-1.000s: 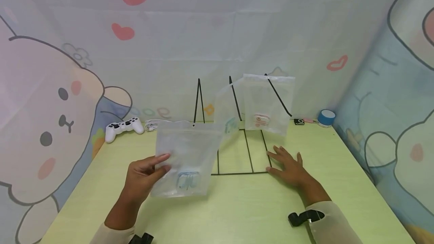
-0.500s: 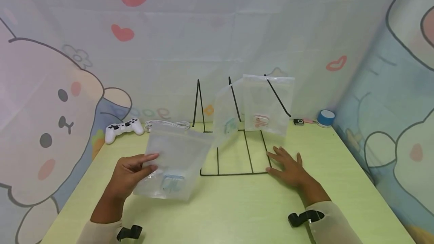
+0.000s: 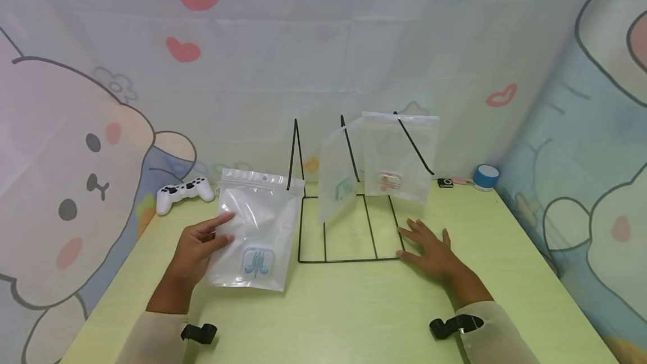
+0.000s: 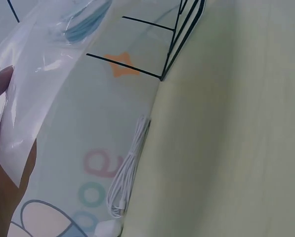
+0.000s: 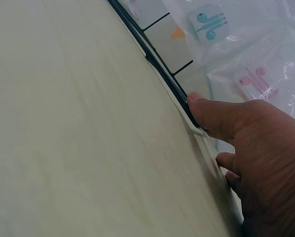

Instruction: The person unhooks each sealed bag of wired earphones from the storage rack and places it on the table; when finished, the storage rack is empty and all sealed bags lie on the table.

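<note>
My left hand (image 3: 194,251) pinches the left edge of a clear zip bag (image 3: 253,206) between thumb and fingers. A blue pair of earphones in a square case (image 3: 256,263) shows low in the bag. The bag's upper right corner overlaps the tip of the left prong of a black wire rack (image 3: 349,262); whether they touch I cannot tell. My right hand (image 3: 429,249) rests at the rack's front right corner, fingers spread, its thumb (image 5: 199,106) against the wire. Two more zip bags hang from the rack: one with teal earphones (image 3: 344,189), one with pink earphones (image 3: 390,181).
A white game controller (image 3: 185,194) lies at the back left, with a white cable (image 4: 127,177) beside it. At the back right are a small black music player (image 3: 445,182), a pink item (image 3: 460,180) and a blue-and-white round tub (image 3: 486,177). A printed cloth backdrop stands behind.
The bag in my left hand has swung left, then turned to face me, with its top now near the left prong. My right hand and the hanging bags have stayed in place.
</note>
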The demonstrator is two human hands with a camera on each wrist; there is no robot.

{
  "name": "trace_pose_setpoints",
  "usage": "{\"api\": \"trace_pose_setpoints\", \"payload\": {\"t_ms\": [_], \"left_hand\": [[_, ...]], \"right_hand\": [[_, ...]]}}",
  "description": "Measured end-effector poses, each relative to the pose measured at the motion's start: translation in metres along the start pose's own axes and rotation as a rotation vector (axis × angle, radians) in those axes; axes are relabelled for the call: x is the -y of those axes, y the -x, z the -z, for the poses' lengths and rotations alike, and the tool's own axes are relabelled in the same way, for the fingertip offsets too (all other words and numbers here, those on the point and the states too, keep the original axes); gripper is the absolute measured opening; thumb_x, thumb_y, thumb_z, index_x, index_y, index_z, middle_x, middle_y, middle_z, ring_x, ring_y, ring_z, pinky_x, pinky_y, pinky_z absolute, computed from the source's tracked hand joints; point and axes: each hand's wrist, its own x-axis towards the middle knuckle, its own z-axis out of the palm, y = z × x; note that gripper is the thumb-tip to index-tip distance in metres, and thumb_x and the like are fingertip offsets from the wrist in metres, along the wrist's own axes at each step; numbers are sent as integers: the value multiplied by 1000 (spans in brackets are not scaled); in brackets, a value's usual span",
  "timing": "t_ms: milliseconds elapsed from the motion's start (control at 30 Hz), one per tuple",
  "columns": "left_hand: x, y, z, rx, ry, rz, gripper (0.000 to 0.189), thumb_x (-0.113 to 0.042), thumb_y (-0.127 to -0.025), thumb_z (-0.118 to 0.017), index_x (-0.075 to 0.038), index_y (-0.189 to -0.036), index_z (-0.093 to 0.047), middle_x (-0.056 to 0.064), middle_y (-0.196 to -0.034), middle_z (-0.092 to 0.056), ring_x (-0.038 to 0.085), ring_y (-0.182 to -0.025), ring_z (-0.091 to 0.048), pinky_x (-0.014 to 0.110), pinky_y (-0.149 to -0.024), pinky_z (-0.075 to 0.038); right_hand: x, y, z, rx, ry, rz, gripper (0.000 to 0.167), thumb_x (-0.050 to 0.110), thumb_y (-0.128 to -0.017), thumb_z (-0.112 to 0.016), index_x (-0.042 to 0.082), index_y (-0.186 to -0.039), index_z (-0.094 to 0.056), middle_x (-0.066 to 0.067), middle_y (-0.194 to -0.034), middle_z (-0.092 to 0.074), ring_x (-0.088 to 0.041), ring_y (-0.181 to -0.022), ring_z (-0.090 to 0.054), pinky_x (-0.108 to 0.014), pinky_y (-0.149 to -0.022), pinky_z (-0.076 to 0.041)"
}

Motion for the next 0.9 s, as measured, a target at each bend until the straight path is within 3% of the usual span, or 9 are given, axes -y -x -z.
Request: {"api": "trace_pose_setpoints", "payload": {"t_ms": [233,367,633,900], "left_hand": [[12,-12,4,-75,9,121,54,8,-98,-74,-20,-144,-74,-13,-118,-81,6,-94,-77,26,-80,-67],[17,-17,4,-114,16,145,55,8,-97,-75,-16,-147,-71,-17,-122,-79,4,-98,-76,23,-82,-65],[36,-33,4,-161,103,171,56,11,-97,-73,-20,-144,-74,-17,-122,-78,3,-104,-74,22,-85,-64],[47,-44,4,-187,70,242,56,7,-96,-76,-26,-142,-75,-22,-120,-75,1,-106,-73,21,-87,-63]], "right_hand": [[1,1,1,0,-9,1,70,50,-105,-69,18,-164,-52,-19,-178,-34,-49,-168,-20,-86,-123,9],[-1,0,0,6,-10,-3,70,51,-105,-69,19,-164,-52,-19,-178,-33,-49,-168,-20,-85,-123,10],[-1,0,1,-2,-7,-2,69,50,-104,-69,19,-164,-53,-19,-178,-35,-49,-168,-21,-86,-122,8],[2,1,1,2,1,-4,69,49,-104,-69,19,-164,-52,-20,-178,-35,-49,-168,-21,-86,-122,7]]}}
